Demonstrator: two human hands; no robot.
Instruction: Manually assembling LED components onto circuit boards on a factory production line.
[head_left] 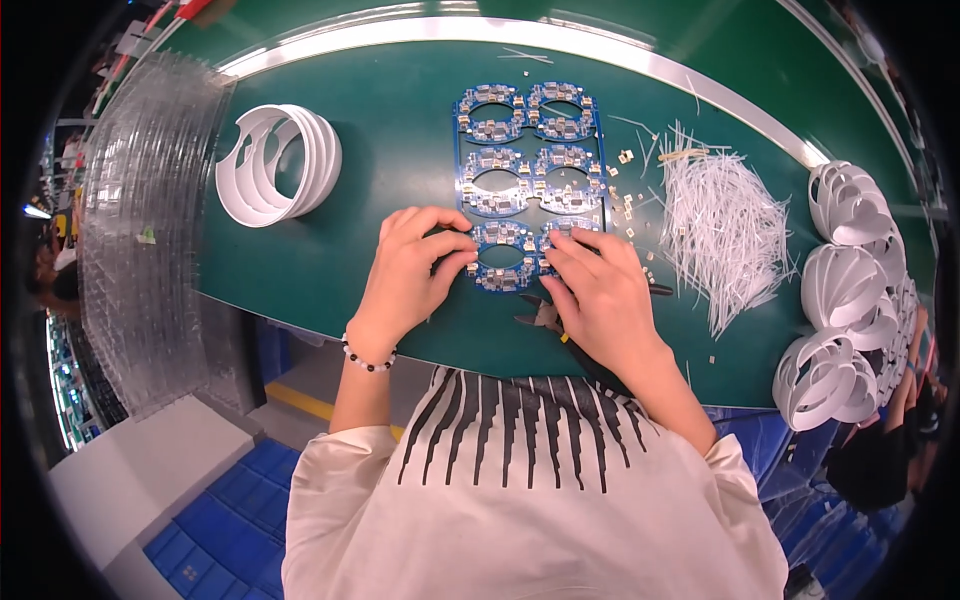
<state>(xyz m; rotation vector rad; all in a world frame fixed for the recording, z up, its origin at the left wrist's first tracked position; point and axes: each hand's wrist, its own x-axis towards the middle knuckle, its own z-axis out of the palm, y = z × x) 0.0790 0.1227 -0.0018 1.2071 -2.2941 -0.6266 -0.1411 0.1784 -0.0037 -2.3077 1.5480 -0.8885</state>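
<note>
A blue circuit board panel [500,205] lies on the green table in front of me, made up of several oval-holed boards in two columns. My left hand [405,270], with a beaded bracelet at its wrist, has its curled fingertips and thumb on the left edge of the nearest board. Across from it, my right hand [610,300] grips the near right board, covering much of it. Dark-handled cutters [545,316] lie partly under the right hand, their jaws toward the panel.
Right of the panel are small pale connectors [627,157] and a heap of thin white strips [725,230]. White curved plastic rings [845,285] stand along the right edge. More white rings [280,165] sit at the left, beside a stack of clear plastic trays [140,230].
</note>
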